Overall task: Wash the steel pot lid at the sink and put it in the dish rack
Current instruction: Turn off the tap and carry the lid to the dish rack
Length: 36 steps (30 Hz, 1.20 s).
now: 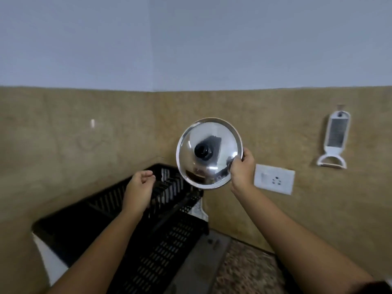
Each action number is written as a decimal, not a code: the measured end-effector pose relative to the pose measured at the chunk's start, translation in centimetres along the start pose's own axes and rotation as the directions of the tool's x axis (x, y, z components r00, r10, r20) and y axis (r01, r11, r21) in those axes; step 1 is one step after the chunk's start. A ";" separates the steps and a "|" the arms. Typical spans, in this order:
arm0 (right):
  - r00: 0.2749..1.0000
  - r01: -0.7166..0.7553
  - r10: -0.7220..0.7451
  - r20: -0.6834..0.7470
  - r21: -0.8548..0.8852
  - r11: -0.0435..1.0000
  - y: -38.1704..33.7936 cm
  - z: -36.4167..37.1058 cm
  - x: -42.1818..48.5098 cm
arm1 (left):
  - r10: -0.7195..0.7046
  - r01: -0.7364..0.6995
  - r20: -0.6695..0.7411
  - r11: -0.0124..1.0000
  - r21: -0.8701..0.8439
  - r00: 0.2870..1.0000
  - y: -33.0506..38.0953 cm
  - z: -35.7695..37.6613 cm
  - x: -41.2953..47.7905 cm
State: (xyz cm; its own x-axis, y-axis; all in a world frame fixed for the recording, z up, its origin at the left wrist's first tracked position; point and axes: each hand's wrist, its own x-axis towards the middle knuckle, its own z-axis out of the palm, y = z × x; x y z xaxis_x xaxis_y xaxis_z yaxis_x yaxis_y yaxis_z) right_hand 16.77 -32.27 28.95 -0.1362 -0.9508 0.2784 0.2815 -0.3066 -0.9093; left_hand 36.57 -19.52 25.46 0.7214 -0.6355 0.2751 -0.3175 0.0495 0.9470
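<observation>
The steel pot lid (214, 141) with its black knob facing me is held up in the air, tilted on edge, above the far right corner of the black plastic dish rack (165, 247). My right hand (241, 168) grips the lid by its lower right rim. My left hand (139, 188) hovers over the middle of the rack, fingers loosely curled, holding nothing. A drop of water hangs under the lid's lower edge. The sink is out of view.
The rack stands in the corner against tan walls. A white wall socket (274, 181) sits just right of my right hand, and a white grater (335, 141) hangs farther right. A speckled stone counter (244, 268) lies at the lower right.
</observation>
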 end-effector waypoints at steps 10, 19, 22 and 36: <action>0.995 0.088 -0.081 0.057 -0.133 0.987 8.6 10.7 4.7 | -0.121 0.101 0.128 0.983 0.153 0.984 -5.1 -0.6 4.5; 0.989 0.016 0.015 0.147 -0.205 0.979 14.7 12.5 7.2 | -0.159 0.135 0.207 0.983 0.125 0.965 -6.2 -0.6 4.8; 0.987 -0.004 0.037 0.159 -0.204 0.979 15.8 12.7 7.9 | -0.160 0.138 0.203 0.983 0.120 0.966 -6.2 -0.5 4.9; 0.963 -0.068 0.132 0.233 -0.265 0.962 14.8 11.8 7.9 | -0.138 0.116 0.214 0.987 0.111 0.967 -6.5 -0.6 4.9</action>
State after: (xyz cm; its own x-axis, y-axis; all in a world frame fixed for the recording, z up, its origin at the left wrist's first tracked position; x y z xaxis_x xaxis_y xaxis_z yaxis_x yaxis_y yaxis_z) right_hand 31.09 -44.89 21.31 0.1275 -0.9671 0.2203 0.0278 -0.2185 -0.9754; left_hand 42.49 -22.47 20.76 0.6098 -0.7862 0.1000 -0.2977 -0.1103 0.9483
